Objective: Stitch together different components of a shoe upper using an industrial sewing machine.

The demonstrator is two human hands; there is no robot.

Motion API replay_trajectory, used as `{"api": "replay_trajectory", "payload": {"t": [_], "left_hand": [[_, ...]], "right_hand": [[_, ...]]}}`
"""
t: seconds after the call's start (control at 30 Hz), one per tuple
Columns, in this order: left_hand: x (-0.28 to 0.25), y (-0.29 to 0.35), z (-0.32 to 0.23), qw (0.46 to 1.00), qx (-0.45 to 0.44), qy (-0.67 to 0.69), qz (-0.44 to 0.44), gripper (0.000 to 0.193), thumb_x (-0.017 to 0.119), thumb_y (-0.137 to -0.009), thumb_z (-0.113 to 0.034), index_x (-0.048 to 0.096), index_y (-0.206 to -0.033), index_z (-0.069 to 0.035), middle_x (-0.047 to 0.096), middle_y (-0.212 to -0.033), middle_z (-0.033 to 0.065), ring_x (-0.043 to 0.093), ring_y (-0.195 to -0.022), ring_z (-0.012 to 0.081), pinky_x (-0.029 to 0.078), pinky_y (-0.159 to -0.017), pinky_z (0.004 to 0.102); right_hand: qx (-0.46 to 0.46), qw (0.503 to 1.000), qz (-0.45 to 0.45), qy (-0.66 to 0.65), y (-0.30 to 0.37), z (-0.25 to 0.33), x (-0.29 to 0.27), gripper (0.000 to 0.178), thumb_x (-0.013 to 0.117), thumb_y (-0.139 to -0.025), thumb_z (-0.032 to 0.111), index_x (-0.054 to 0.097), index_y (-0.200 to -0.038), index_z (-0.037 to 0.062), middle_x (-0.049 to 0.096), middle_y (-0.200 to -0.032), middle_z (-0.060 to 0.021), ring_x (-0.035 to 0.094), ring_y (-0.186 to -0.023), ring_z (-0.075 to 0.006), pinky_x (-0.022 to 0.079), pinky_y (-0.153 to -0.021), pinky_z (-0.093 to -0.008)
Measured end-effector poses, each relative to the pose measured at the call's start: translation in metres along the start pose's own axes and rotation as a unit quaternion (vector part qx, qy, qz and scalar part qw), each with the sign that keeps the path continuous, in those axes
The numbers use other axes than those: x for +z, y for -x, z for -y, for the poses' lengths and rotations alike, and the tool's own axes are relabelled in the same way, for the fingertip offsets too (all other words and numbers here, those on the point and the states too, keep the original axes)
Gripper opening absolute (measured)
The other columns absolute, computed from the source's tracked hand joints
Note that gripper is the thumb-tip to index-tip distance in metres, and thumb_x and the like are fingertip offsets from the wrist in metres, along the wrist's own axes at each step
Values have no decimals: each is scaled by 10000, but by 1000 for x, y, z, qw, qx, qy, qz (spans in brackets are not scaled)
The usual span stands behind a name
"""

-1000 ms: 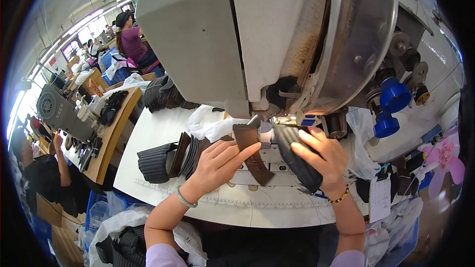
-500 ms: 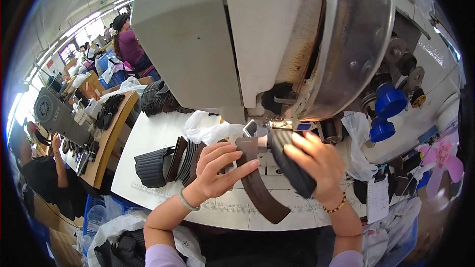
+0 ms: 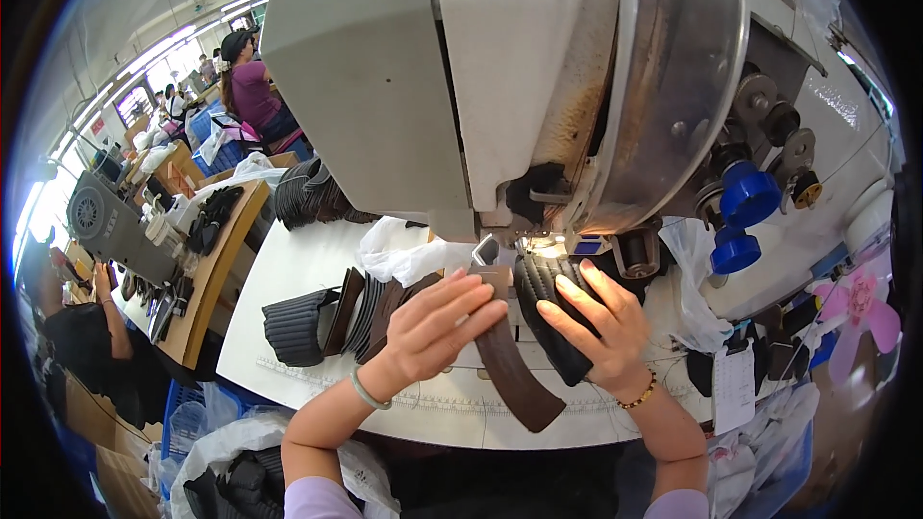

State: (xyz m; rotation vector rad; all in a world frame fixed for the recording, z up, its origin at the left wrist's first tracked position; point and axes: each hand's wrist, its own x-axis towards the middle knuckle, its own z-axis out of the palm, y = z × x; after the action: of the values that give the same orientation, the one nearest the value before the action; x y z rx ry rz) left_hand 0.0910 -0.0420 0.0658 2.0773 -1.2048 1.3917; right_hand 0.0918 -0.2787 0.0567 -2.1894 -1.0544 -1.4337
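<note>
Landmark: the big grey sewing machine [image 3: 500, 86], whose head fills the upper middle of the view above a white table [image 3: 288, 279]
Left hand: the left hand [image 3: 433, 327] lies palm down just below the machine's needle area, fingers stretched flat and pressing on the brown leather strip [image 3: 510, 365]; it is not curled around anything
Right hand: the right hand [image 3: 601, 322] sits below the machine head and to the right of the left hand, fingers spread and laid over the black ribbed piece [image 3: 548, 312], thumb side wrapping its edge
Brown leather strip: a long curved band running from under the machine's foot down towards the table's near edge, between the two hands
Black ribbed piece: touching the strip on its right side, its upper end up under the needle; whether the two are overlapped there is hard to tell, as the fingers cover the join
Stack of cut pieces: brown and black parts [image 3: 336, 317] stand on edge left of the machine head, just beside the left hand
White plastic bag: crumpled bag [image 3: 404, 255] directly under the machine's left side
Blue knobs: two blue knobs [image 3: 745, 216] on the machine's right end
Others: a person in a purple top [image 3: 250, 86] sits well away, behind the machine's left
</note>
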Motion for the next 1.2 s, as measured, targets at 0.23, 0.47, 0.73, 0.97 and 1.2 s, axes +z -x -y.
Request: {"api": "replay_trajectory", "payload": {"t": [0.23,0.47,0.73,0.97,1.2], "left_hand": [[8,-5,-4,997,34,-12,65,335,648,-748,15,701,-1074,-38,605,-1156,111,610,-1075,293,560,-938,406],[4,-11,-2,995,6,13,99,374,641,-737,-7,673,-1109,-17,602,-1181,138,611,-1089,313,556,-925,386],[-2,-18,-1,992,22,-13,123,358,634,-744,-22,681,-1098,-31,637,-1156,114,621,-1082,280,556,-908,354],[-10,-25,2,984,6,18,176,418,614,-781,-44,622,-1198,-25,607,-1214,95,566,-1169,245,530,-948,334],[-11,-35,3,979,-29,37,198,466,597,-749,6,595,-1215,1,609,-1207,104,578,-1151,263,541,-898,341]], "right_hand": [[-23,999,-23,15,11,-6,12,276,617,-833,167,704,-1088,225,643,-1143,22,577,-1013,-195,550,-872,-344],[-22,999,-25,-8,12,-10,12,267,616,-832,174,707,-1076,229,644,-1131,24,578,-1006,-191,556,-867,-342],[-21,999,-21,-16,11,-11,9,258,608,-837,188,715,-1068,230,658,-1088,21,588,-977,-194,551,-851,-342],[-17,1000,-14,-17,8,-12,5,267,613,-822,188,720,-1063,232,660,-1045,24,590,-970,-198,550,-830,-338],[32,999,-1,-33,-2,-9,3,318,683,-707,203,737,-1020,210,639,-927,13,615,-915,-209,525,-812,-343]]}}
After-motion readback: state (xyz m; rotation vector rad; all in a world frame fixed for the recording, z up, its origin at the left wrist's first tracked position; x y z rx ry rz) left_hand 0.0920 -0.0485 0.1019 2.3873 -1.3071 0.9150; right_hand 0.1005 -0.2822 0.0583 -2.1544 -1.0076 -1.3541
